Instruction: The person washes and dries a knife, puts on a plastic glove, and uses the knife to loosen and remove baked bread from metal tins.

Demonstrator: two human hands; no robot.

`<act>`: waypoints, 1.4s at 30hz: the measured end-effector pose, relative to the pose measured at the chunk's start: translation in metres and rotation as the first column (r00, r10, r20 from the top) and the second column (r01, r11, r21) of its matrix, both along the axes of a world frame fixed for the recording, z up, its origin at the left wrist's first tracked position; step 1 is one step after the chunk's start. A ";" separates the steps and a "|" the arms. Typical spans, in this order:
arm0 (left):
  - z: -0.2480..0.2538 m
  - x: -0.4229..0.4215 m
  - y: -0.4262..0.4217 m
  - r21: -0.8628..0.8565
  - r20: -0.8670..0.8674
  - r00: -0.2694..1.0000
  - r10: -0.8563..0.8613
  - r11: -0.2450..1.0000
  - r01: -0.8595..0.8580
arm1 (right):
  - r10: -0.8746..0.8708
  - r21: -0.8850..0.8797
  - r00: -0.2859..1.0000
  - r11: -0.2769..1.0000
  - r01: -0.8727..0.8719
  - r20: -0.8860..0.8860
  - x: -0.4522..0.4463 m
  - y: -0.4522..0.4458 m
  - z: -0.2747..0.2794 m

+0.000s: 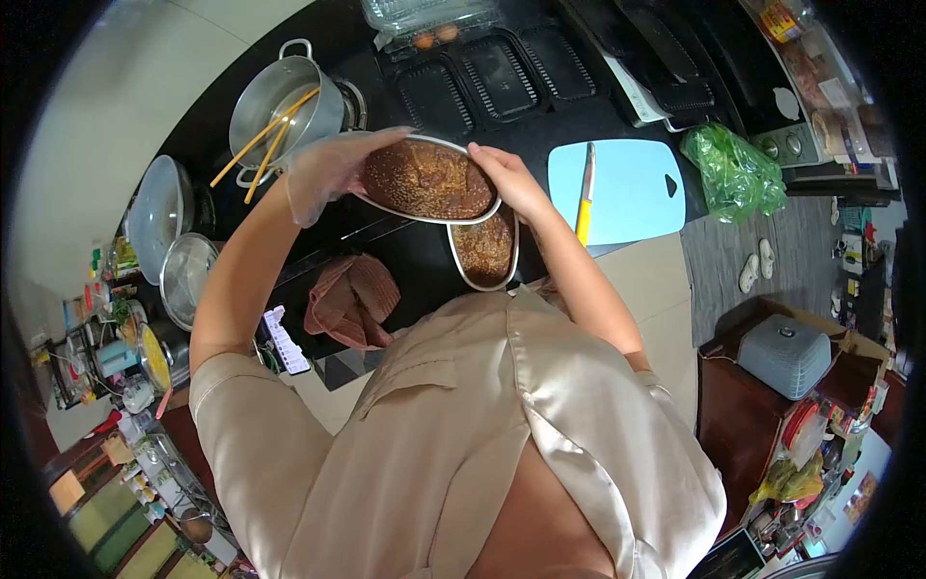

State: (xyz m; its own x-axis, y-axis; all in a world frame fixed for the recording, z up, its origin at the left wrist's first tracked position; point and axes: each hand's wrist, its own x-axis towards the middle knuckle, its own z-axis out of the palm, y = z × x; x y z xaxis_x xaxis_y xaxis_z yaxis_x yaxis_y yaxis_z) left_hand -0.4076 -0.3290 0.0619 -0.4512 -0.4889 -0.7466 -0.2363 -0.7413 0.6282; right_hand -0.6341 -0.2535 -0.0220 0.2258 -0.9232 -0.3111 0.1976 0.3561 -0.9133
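Observation:
Between my two hands is an oval metal baking pan [422, 218] filled with a browned, sesame-speckled loaf [424, 181]. My left hand [333, 172], in a clear plastic glove, is closed around the pan's left end. At the right rim, my bare right hand [514, 183] grips the same pan with the thumb on top. A second oval pan [456, 262] with a similar loaf [485, 249] sits closer to my body, partly covered by the first. A brown cloth [352, 301] lies on the black counter to the left.
Right of my hands, a yellow-handled knife [585, 198] rests on a light blue cutting board [632, 188] beside a green plastic bag [735, 172]. A pot [265, 96] with chopsticks [275, 135] stands left. Black plastic trays [497, 75] and two eggs [434, 37] lie at the back.

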 end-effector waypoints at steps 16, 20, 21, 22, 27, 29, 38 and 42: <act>-0.001 -0.016 0.056 0.125 -0.290 0.905 0.311 0.950 -0.286 | 0.178 0.238 0.971 0.962 -0.137 -0.161 -0.013 -0.062 0.007; 0.008 0.006 0.084 -0.220 -0.402 0.889 0.220 0.919 -0.327 | 0.121 0.123 0.987 0.983 -0.133 0.104 -0.029 -0.048 0.014; 0.011 0.008 0.088 -0.295 -0.413 0.890 0.193 0.897 -0.331 | 0.121 0.126 0.987 0.983 -0.134 0.107 -0.028 -0.043 0.016; 0.015 0.010 0.092 -0.367 -0.421 0.892 0.167 0.868 -0.336 | 0.135 0.101 0.989 0.985 -0.141 0.064 -0.026 -0.037 0.018; 0.006 0.029 0.098 -0.288 -0.266 0.866 0.423 0.823 -0.490 | 0.133 0.065 0.988 0.988 -0.139 0.084 -0.017 -0.041 0.006; 0.016 0.030 0.104 -0.200 -0.325 0.807 0.493 0.798 -0.568 | 0.127 0.093 0.990 0.987 -0.132 0.066 -0.013 -0.046 0.010; 0.003 0.024 0.118 -0.980 -0.189 0.933 0.307 0.008 -0.201 | 0.116 0.055 0.992 0.991 -0.119 0.044 0.018 -0.061 0.003; 0.014 0.042 0.104 -0.995 -0.040 0.920 0.390 -0.102 0.000 | 0.127 0.092 0.991 0.987 -0.129 0.032 0.034 -0.071 0.001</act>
State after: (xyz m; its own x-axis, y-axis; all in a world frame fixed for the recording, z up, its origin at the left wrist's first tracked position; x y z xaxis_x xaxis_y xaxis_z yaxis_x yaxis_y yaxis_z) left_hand -0.3660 -0.2251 0.0757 -0.1223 -0.8092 0.5746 -0.4635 0.5585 0.6879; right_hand -0.5997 -0.3247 -0.0208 0.3496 -0.8529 -0.3877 0.1681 0.4642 -0.8696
